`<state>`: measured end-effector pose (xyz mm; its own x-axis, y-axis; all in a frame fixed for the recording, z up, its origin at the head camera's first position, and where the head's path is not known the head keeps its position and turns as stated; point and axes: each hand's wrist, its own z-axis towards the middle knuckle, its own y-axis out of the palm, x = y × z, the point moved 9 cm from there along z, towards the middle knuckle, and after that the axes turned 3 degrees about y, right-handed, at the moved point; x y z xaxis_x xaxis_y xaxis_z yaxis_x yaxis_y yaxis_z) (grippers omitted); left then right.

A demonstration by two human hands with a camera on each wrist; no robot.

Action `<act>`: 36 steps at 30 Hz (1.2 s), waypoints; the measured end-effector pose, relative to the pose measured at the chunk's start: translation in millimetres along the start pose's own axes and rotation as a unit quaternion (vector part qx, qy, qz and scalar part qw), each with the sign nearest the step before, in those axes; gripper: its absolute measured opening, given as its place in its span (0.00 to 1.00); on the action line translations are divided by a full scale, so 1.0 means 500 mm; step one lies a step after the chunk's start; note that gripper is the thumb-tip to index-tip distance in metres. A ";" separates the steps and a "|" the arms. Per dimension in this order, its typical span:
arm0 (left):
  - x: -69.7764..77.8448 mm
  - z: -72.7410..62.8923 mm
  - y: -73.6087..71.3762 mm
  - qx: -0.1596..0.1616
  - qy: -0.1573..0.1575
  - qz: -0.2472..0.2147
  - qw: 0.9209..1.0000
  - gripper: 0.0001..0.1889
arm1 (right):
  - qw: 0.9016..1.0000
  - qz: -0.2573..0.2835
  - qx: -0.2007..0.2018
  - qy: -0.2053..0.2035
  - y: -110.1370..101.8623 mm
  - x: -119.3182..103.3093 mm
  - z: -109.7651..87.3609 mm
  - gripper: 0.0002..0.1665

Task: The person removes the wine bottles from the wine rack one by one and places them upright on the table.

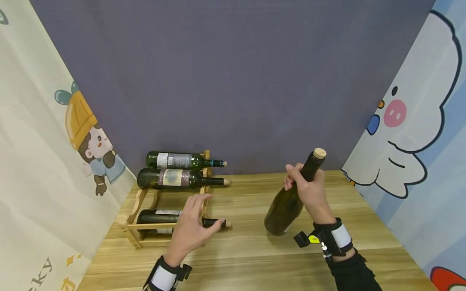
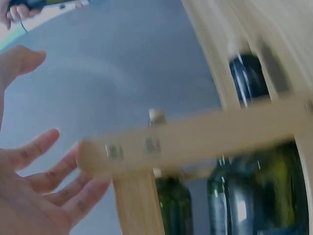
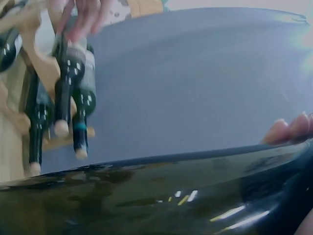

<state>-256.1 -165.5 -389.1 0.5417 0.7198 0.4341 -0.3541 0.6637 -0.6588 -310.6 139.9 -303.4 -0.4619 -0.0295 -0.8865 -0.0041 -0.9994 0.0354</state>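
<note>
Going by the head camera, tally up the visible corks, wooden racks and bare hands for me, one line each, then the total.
Corks: 4, one of them on the bottle in the right hand
Wooden rack: 1
Hands, the right hand and the left hand: 2
Total: 7

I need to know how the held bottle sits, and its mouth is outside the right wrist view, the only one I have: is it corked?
Observer: Yes, a cork tops the held bottle, as the head view shows.
Operator: Thanks. Upright or tilted?
Observer: Tilted: in the head view, its top leans to the right and its base lies lower, to the left.
Operator: Anything gripped on the left?
Observer: No, the left hand grips nothing; the left wrist view confirms it.
</note>
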 end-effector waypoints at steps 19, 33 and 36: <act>-0.136 -0.035 0.013 -0.108 -0.085 0.145 0.980 0.25 | 0.994 -0.032 0.105 0.020 -0.151 0.036 0.088 0.23; -0.140 -0.043 0.044 -0.119 -0.032 0.222 0.967 0.34 | 0.986 -0.055 0.150 0.055 -0.216 0.095 0.146 0.20; -0.137 -0.040 0.041 -0.103 -0.032 0.227 0.968 0.34 | 0.983 -0.077 0.157 0.062 -0.228 0.111 0.160 0.20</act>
<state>-285.0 -205.4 -444.5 0.3158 0.9432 0.1032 -0.3810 0.2257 -0.8966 -406.9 254.0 -319.6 -0.3227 0.0996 -0.9413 -0.3475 -0.9375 0.0200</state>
